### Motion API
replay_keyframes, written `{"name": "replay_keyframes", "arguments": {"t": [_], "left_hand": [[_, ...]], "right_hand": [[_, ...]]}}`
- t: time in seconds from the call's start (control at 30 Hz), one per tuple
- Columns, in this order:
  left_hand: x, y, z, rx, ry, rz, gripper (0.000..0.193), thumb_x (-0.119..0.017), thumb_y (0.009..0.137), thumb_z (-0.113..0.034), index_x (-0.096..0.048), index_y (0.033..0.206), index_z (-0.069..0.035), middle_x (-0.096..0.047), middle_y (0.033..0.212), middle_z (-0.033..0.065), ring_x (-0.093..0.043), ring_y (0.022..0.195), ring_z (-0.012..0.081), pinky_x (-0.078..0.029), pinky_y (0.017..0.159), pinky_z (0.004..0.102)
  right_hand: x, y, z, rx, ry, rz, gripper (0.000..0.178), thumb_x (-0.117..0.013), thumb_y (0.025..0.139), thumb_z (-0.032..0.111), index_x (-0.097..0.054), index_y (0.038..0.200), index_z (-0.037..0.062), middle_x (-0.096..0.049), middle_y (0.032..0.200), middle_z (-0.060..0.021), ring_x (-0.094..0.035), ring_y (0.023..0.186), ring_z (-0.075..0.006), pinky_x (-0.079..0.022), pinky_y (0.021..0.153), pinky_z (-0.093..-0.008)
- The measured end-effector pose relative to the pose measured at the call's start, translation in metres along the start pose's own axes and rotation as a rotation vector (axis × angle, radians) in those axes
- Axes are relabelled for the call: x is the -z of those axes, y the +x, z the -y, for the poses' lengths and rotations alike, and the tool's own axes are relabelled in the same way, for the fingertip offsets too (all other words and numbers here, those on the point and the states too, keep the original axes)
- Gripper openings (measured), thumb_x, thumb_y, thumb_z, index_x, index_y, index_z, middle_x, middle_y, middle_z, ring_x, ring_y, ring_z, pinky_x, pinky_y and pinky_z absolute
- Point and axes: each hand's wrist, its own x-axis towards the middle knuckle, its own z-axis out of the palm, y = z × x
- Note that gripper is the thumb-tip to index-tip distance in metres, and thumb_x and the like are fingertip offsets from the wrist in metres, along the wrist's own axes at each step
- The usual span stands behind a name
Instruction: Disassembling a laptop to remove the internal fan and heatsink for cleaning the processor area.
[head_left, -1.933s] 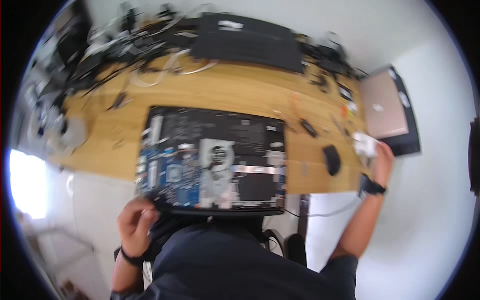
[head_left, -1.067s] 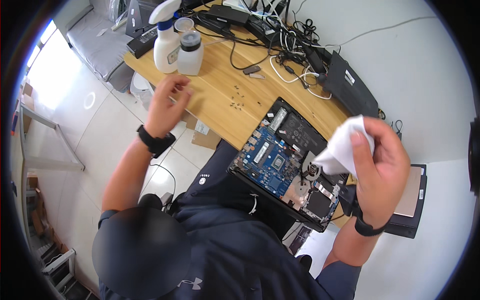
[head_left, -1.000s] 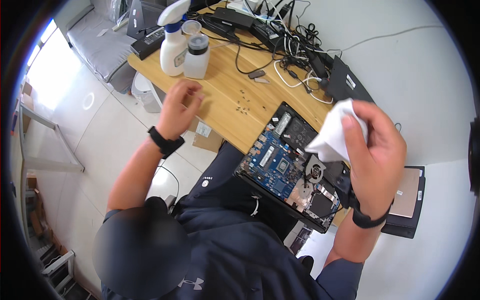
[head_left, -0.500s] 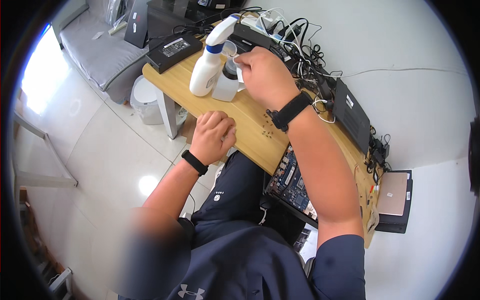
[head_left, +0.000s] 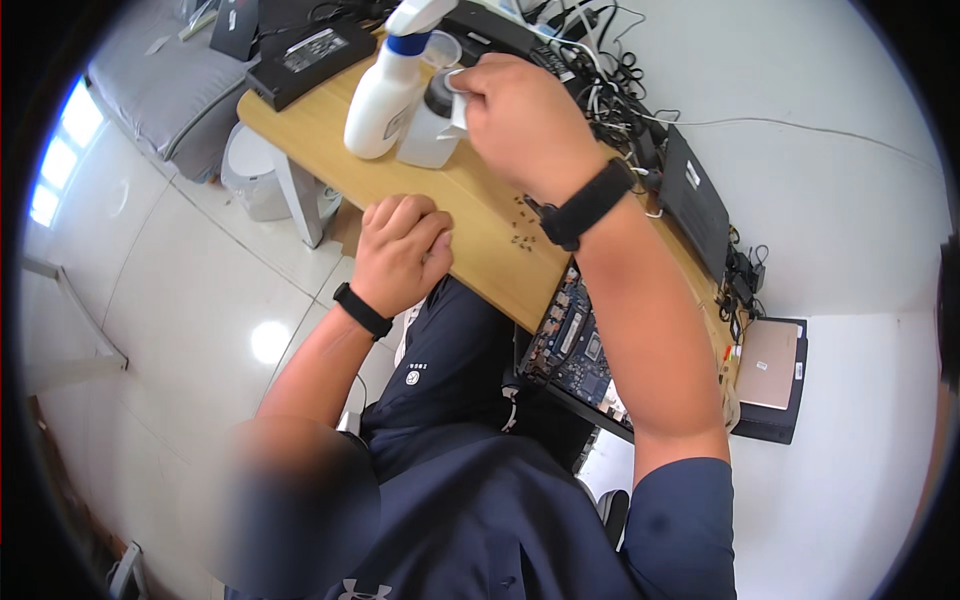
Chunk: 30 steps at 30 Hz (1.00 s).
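My right hand [head_left: 525,120] now pinching white cloth [head_left: 457,95] on jar [head_left: 432,125] beside spray bottle [head_left: 385,90], left hand [head_left: 400,250] fisted, empty, still at near worktop [head_left: 480,230] edge, bare wood between.

1 spray bottle [head_left: 385,85], 1 clear jar [head_left: 430,125], 2 hands, 1 opened laptop [head_left: 575,345], 2 wristbands.

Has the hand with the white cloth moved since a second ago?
Yes. The right hand left the open laptop and now presses the cloth onto the small bottle.
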Motion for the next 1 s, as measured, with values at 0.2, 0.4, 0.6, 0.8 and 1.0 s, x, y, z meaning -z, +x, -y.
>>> {"name": "replay_keyframes", "arguments": {"t": [0.2, 0.4, 0.6, 0.8, 1.0], "left_hand": [[0.004, 0.002, -0.009, 0.013, 0.034, 0.022, 0.011, -0.068, 0.084, -0.01, -0.072, 0.094, -0.009, -0.062, 0.098, 0.005, -0.059, 0.095, 0.0273, -0.044, 0.086, 0.0398], [0.0, 0.0, -0.009, 0.02, 0.086, 0.06, 0.011, -0.069, 0.081, -0.011, -0.071, 0.092, -0.012, -0.062, 0.097, 0.0028, -0.06, 0.095, 0.0259, -0.043, 0.085, 0.0393], [-0.004, 0.0, -0.015, 0.0, 0.116, 0.067, 0.013, -0.066, 0.085, -0.01, -0.072, 0.096, -0.009, -0.063, 0.097, 0.0073, -0.059, 0.097, 0.0298, -0.043, 0.089, 0.0419], [0.006, -0.003, -0.015, 0.053, 0.122, 0.163, 0.011, -0.066, 0.091, -0.011, -0.07, 0.099, -0.007, -0.062, 0.103, 0.0089, -0.058, 0.102, 0.0311, -0.041, 0.095, 0.0421], [0.01, 0.011, -0.02, 0.031, 0.113, 0.161, 0.01, -0.067, 0.09, -0.011, -0.07, 0.098, -0.006, -0.062, 0.101, 0.0101, -0.059, 0.1, 0.0304, -0.042, 0.095, 0.0399]], "right_hand": [[-0.007, -0.006, 0.004, -0.018, 0.076, -0.185, 0.016, -0.061, 0.079, 0.004, -0.075, 0.085, 0.0014, -0.071, 0.091, -0.0195, -0.069, 0.089, -0.0406, -0.057, 0.081, -0.0465], [-0.015, -0.005, 0.011, -0.076, -0.071, 0.026, 0.022, -0.059, 0.085, 0.009, -0.075, 0.097, 0.0006, -0.072, 0.102, -0.0186, -0.069, 0.095, -0.0389, -0.056, 0.086, -0.0463], [-0.014, -0.002, 0.016, -0.228, 0.025, -0.028, 0.018, -0.06, 0.082, 0.01, -0.073, 0.085, -0.0018, -0.072, 0.092, -0.0229, -0.07, 0.087, -0.0409, -0.057, 0.082, -0.0478], [0.105, -0.069, 0.041, -0.517, 0.74, -0.02, 0.036, -0.067, 0.093, 0.021, -0.072, 0.116, -0.0067, -0.075, 0.097, -0.0184, -0.074, 0.083, -0.0205, -0.057, 0.075, -0.0311], [0.191, -0.252, 0.066, -0.929, 1.143, -0.42, 0.037, -0.068, 0.095, 0.016, -0.066, 0.122, -0.0086, -0.073, 0.106, -0.0158, -0.07, 0.092, -0.0222, -0.056, 0.083, -0.0321]]}}
